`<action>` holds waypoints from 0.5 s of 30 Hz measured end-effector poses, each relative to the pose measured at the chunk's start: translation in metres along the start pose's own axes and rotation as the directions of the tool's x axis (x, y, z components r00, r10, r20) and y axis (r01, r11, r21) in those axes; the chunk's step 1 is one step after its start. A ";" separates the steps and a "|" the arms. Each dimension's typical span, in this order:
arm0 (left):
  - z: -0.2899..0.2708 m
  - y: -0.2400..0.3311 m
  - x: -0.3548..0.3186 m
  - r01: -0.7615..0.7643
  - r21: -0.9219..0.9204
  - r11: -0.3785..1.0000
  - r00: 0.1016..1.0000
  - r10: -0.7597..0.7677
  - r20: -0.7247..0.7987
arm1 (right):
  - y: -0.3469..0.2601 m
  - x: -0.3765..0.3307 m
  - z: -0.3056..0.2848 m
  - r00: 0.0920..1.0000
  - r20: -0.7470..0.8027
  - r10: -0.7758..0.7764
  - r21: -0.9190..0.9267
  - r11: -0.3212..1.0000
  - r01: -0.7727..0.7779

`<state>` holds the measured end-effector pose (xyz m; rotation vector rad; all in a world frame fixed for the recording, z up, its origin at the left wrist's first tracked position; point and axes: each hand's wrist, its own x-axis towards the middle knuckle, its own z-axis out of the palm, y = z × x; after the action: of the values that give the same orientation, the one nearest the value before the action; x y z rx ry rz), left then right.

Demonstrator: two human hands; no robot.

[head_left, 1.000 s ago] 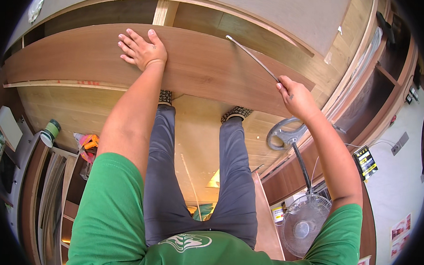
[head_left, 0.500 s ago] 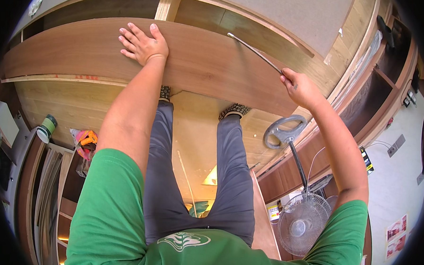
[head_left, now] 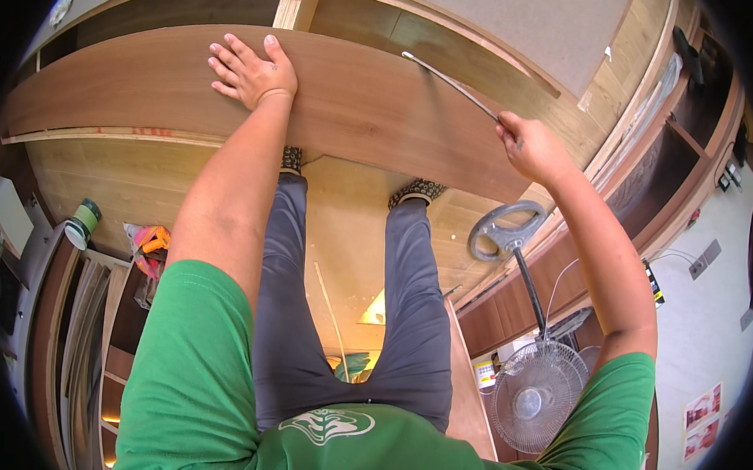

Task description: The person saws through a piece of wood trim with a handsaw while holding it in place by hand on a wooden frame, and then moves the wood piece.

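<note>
A long brown wooden board (head_left: 357, 108) lies across in front of me, above my legs. My left hand (head_left: 251, 70) rests flat on its top left part, fingers spread. My right hand (head_left: 533, 148) grips one end of a thin metal rod or blade (head_left: 450, 83) near the board's right end. The rod slants up and left across the board's surface.
A standing fan (head_left: 536, 400) with a round grey base or handle part (head_left: 507, 230) stands at the lower right. Wooden cabinet panels (head_left: 650, 138) run along the right. A tape roll (head_left: 81, 222) and orange-pink items (head_left: 151, 249) sit at the left. A thin stick (head_left: 329, 317) lies on the floor.
My right hand and the rod have shifted slightly right and down along the board. My left hand stays pressed on the board.
</note>
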<state>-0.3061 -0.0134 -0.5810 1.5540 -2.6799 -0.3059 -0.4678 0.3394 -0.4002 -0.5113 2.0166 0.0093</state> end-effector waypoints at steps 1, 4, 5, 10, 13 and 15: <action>0.000 -0.001 0.001 0.000 0.005 1.000 1.000 0.000 -0.005 | -0.001 0.001 0.000 1.000 0.008 0.009 -0.013 1.000 -0.009; 0.000 -0.003 0.002 0.000 0.013 1.000 1.000 0.001 -0.017 | -0.006 0.003 0.001 1.000 0.014 0.020 -0.025 0.999 -0.020; 0.001 -0.003 0.002 -0.001 0.016 1.000 1.000 0.001 -0.021 | -0.008 0.005 0.001 1.000 0.014 0.021 -0.025 0.999 -0.021; 0.002 -0.002 0.001 -0.004 0.003 1.000 1.000 0.004 -0.021 | -0.012 0.011 0.000 0.998 0.037 0.045 -0.065 0.997 -0.043; 0.001 -0.005 0.002 -0.006 0.005 1.000 1.000 0.006 -0.026 | -0.017 0.012 0.004 0.997 0.019 0.075 -0.084 0.994 -0.074; 0.001 -0.006 0.001 -0.003 0.014 1.000 1.000 0.004 -0.028 | -0.019 0.018 0.012 0.996 0.033 0.085 -0.110 0.991 -0.081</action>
<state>-0.3016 -0.0169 -0.5827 1.5450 -2.6687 -0.2642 -0.4579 0.3189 -0.4173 -0.4914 2.0073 0.1793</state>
